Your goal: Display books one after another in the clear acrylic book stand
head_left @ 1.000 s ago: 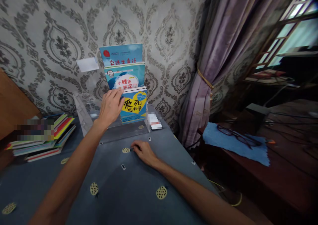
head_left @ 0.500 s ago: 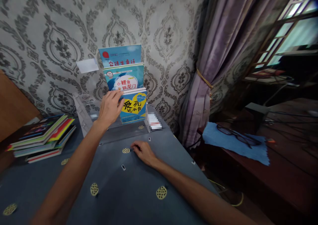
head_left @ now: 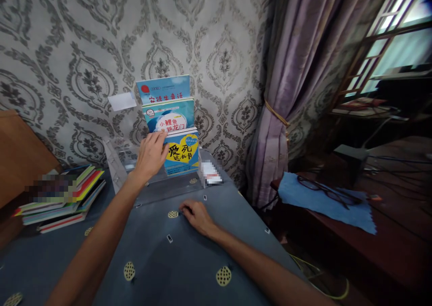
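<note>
At the left edge of the front blue-and-yellow book (head_left: 182,155) is my left hand (head_left: 152,152). Its thumb lies along the cover side and its fingers reach the upper left corner, closed on that edge. This book stands upright in a clear acrylic book rack (head_left: 175,189). Behind it rise a teal book (head_left: 172,114) and a taller blue book (head_left: 165,87), stepped one above another. My right hand (head_left: 198,216) rests on the tablecloth in front of the rack, loosely curled, thumb and fingers apart, with nothing in it.
A stack of books (head_left: 67,202) lies to the left of the rack, beside a brown board (head_left: 23,157). A white item (head_left: 211,173), partly blurred, is right of the rack. On the lower dark table at right, glasses (head_left: 324,190) lie on a blue cloth (head_left: 303,202).
The whole view has shifted, so the books and hands appear slightly lower. Both hands keep nearly the same places relative to the rack and table.
</note>
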A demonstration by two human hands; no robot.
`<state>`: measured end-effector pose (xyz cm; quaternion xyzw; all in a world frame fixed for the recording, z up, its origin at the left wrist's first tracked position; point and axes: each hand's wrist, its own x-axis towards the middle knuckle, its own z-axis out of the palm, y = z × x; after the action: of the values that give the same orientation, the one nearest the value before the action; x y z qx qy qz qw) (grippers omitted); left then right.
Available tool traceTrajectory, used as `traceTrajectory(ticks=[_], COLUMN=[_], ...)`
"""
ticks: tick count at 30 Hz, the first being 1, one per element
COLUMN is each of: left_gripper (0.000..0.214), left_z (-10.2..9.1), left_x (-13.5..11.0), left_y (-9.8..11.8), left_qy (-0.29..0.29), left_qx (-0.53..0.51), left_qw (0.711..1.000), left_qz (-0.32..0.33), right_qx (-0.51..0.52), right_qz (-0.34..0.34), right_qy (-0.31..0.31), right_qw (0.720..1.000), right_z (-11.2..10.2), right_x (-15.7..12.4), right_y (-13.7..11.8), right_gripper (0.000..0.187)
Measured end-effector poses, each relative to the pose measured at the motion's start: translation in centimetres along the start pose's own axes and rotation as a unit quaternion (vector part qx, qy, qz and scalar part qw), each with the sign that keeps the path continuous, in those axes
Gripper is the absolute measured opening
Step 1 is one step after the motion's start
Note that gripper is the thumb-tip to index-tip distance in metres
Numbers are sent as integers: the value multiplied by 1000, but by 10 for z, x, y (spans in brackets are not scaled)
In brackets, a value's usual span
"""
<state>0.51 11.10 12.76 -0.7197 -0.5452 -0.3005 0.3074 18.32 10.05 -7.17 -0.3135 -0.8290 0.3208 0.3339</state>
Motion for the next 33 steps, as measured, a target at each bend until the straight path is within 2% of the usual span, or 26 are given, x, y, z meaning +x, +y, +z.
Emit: traceTrajectory(ticks=[11, 16, 20, 24, 29, 33], left_gripper=[36, 32, 31, 30, 31, 34], left_z=[-4, -17, -26, -26, -24, -34], left_x=[2, -15, -50, -97, -157, -191], left_y=[-5, -10, -16, -32, -67, -102], left_qy=[6, 44, 59, 28, -36, -81], left_qx=[-28, -42, -42, -20, 38, 135], left_qw=[1000, 998, 995, 993, 983, 963], left_qz=[-8, -36, -70, -112, -177, -221], right_qx=[-4, 3, 12, 21, 39, 45], right_qz=[16, 14, 10, -1, -2, -7], right_qy=[-17, -17, -15, -18, -26, -23], right_qw=[1000, 1000, 1000, 1000, 999, 999], right_z=[-2, -2, 0, 0, 0, 1], right_x=[1, 1, 1, 2, 3, 4], right_y=[-2, 0, 2, 4, 8, 10], right_gripper=[26, 26, 25, 24, 23, 22])
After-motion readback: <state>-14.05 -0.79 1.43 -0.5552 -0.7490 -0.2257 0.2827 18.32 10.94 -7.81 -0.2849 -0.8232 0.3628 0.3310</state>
